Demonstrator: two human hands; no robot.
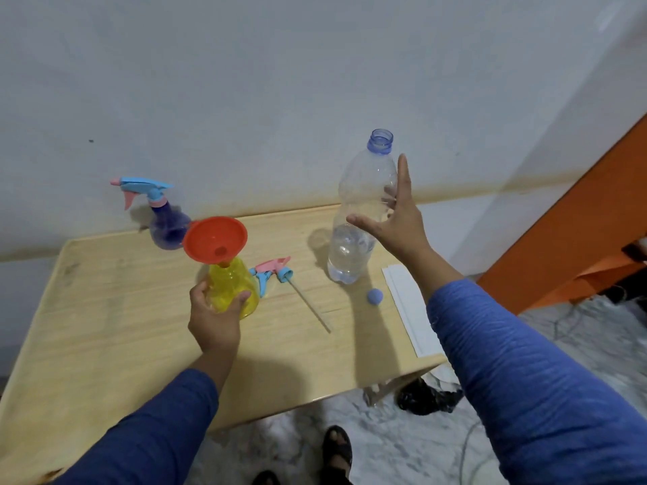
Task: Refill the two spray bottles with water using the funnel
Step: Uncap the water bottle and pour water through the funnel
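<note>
A yellow spray bottle (232, 287) stands on the wooden table (105, 309) with a red funnel (214, 244) seated in its neck. My left hand (214, 318) grips the yellow bottle's base. Its pink and blue spray head (273, 271) lies beside it, dip tube pointing right. A purple spray bottle (168, 229) with its spray head on stands at the back. A clear uncapped water bottle (360, 218), about a third full, stands at the right. My right hand (392, 222), fingers spread, is against that bottle's right side.
The blue bottle cap (374, 295) lies on the table near the water bottle. White paper sheets (409, 309) sit at the table's right edge. An orange board (574, 232) leans at the right. My sandalled feet and a black bag are on the floor below.
</note>
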